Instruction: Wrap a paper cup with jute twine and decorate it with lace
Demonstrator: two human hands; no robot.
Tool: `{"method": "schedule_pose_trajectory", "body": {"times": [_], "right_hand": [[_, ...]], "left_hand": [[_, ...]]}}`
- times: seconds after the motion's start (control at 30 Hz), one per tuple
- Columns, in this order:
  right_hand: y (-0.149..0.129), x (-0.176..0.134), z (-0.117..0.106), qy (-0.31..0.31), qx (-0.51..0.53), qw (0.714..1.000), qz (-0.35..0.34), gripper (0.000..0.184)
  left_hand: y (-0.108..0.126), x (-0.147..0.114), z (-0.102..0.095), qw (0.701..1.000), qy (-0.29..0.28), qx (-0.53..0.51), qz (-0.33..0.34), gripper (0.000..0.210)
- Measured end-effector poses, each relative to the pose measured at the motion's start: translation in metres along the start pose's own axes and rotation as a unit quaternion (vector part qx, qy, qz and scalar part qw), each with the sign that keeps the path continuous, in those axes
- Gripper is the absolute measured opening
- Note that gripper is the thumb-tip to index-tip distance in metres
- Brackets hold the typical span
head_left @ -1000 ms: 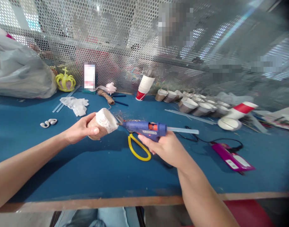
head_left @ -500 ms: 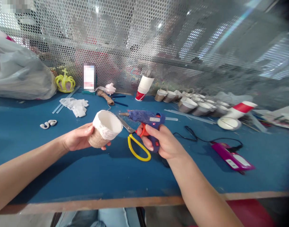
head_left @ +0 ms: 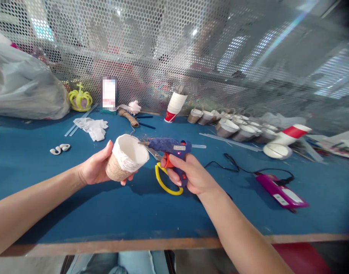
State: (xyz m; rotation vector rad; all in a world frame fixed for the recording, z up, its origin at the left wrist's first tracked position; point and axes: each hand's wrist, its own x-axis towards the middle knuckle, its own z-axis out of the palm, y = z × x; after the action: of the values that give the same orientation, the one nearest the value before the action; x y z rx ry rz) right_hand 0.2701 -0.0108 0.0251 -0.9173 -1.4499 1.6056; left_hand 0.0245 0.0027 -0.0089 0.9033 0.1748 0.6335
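Observation:
My left hand is closed round a paper cup wrapped in brown twine below and a white lace-like band at the rim. The cup leans, its open mouth facing up and right. In my right hand is a blue hot glue gun, with fingers round its grip and at the orange trigger. A small red light glows on its side, and a clear glue stick juts from its back. The metal nozzle is at the cup's right rim; contact is unclear. Yellow-handled scissors lie behind the glue gun, partly hidden.
A twine roll, white fabric scraps and a yellow crown-like basket lie towards the back left. Stacked paper cups and several wrapped cups line the mesh. A purple power strip with a black cord sits right.
The glue gun has moved left and slightly down, bringing its nozzle to the cup's rim. The cup has barely shifted, and my left thumb now points more upward.

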Motion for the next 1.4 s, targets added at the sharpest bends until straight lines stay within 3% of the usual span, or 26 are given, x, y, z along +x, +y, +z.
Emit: {"method": "schedule_pose_trajectory", "body": {"times": [0.13, 0.3, 0.5, 0.77, 1.07, 1.23, 1.4], "right_hand": [[0.000, -0.003, -0.001, 0.025, -0.087, 0.996, -0.024, 0.031], [-0.004, -0.007, -0.003, 0.059, -0.233, 0.970, -0.046, 0.029], [-0.009, -0.011, -0.003, 0.053, -0.281, 0.958, -0.023, 0.029], [-0.009, -0.009, -0.010, 0.042, -0.232, 0.969, -0.070, 0.026], [-0.010, -0.009, -0.007, 0.023, -0.223, 0.975, -0.011, 0.028], [-0.009, -0.008, -0.009, 0.047, -0.093, 0.994, -0.034, 0.029], [-0.007, -0.003, -0.006, 0.025, -0.002, 0.999, 0.028, 0.031]], "left_hand": [[-0.001, 0.001, -0.002, 1.000, 0.009, 0.016, -0.002, 0.066], [-0.003, 0.000, -0.008, 0.999, 0.032, 0.039, 0.003, 0.062], [-0.004, -0.001, -0.011, 0.997, 0.052, 0.062, -0.007, 0.060], [-0.003, -0.002, -0.013, 0.996, 0.051, 0.065, -0.015, 0.062], [-0.003, -0.001, -0.011, 0.996, 0.052, 0.068, 0.002, 0.058], [-0.002, -0.001, -0.013, 0.995, 0.056, 0.072, 0.026, 0.059], [-0.002, 0.000, -0.009, 0.994, 0.063, 0.066, 0.064, 0.059]]}}
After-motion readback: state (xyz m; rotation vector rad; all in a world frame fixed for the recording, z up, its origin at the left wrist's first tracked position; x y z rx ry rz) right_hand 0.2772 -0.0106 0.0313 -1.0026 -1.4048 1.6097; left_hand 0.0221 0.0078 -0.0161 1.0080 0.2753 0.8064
